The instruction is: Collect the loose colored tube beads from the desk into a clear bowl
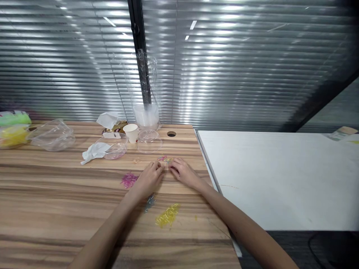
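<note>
My left hand (150,177) and my right hand (183,172) rest close together on the wooden table, fingers curled and pinched toward each other. Whatever lies between the fingertips is too small to make out. Just beyond them lies a small mixed heap of thin pink, yellow and bluish tube-like pieces (164,159). Beside my left hand is a pile of pink pieces (129,180), partly close to the wrist. Under and near my left forearm sits a blue-grey pile (150,202). Nearer to me, between both arms, yellow pieces (168,215) are spread out.
A paper cup (131,133), clear plastic lids (149,142), a crumpled tissue (96,151) and a tissue packet (109,120) stand at the back. A clear container (52,136) and colourful bags (14,129) are far left. A white table (280,179) adjoins on the right.
</note>
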The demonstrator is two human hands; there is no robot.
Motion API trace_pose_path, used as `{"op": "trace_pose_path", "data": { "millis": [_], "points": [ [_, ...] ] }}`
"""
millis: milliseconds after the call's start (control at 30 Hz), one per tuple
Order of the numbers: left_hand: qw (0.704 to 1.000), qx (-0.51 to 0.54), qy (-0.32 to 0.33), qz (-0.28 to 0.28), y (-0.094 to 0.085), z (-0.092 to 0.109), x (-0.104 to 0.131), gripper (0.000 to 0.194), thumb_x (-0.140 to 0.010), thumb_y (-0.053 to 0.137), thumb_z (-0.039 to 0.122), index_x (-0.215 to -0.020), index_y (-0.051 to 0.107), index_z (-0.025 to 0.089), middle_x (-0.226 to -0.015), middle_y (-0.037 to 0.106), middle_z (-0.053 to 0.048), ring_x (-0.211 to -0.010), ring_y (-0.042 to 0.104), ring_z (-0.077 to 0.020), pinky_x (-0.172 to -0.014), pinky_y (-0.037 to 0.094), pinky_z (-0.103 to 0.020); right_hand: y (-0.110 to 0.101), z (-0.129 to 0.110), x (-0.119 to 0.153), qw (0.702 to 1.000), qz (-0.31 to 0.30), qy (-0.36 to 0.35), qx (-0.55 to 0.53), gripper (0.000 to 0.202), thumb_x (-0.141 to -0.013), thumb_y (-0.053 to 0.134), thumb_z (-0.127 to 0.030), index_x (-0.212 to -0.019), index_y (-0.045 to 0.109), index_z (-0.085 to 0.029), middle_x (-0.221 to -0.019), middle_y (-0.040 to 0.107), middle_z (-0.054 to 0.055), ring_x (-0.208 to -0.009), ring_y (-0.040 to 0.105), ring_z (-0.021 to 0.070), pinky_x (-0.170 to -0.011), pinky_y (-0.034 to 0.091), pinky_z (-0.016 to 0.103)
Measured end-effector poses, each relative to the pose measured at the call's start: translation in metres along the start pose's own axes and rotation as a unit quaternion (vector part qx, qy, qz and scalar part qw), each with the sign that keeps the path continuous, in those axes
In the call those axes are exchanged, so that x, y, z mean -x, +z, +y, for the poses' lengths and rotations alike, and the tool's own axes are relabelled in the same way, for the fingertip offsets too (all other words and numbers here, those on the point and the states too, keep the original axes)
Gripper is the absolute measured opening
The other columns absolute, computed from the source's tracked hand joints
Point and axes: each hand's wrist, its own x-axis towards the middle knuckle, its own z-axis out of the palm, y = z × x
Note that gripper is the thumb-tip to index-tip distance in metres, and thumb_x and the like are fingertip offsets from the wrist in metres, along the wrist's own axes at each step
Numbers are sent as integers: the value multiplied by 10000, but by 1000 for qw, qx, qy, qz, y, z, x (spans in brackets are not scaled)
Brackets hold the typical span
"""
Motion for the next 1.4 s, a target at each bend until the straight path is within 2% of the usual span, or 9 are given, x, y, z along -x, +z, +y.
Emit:
{"op": "trace_pose_path", "data": {
  "millis": [300,733,1100,1400],
  "points": [
    [1000,-12,-4,-8,-1,2,0,208,-881,419,133,-1036,553,169,-969,519,-85,-900,487,-220,-827,422,-374,0,1,0,1000,-1,-7,3,124,-894,458,-118,-850,562,-171,-852,562,43,-852,515,171,-788,441,308],
    [998,56,-9,-8,-3,-8,0,206,-869,443,137,-1028,569,172,-1000,537,-85,-954,504,-206,-870,431,-366,0,1,1,1000,2,1,-5,127,-878,490,-96,-848,591,-167,-834,578,38,-832,529,168,-767,446,295],
    [999,53,3,2,-3,-7,1,205,-863,435,129,-998,584,168,-974,538,-86,-938,505,-203,-857,434,-359,-1,-1,1,999,-7,34,1,160,-870,478,-58,-851,606,-152,-848,586,52,-859,535,176,-771,439,296],
    [999,49,-1,-5,-5,-4,0,196,-876,428,151,-1000,578,170,-960,533,-82,-926,503,-203,-847,435,-358,-1,-1,1,996,51,47,-54,200,-858,457,-20,-849,600,-160,-860,574,38,-785,539,148,-730,437,264]
  ]
}}
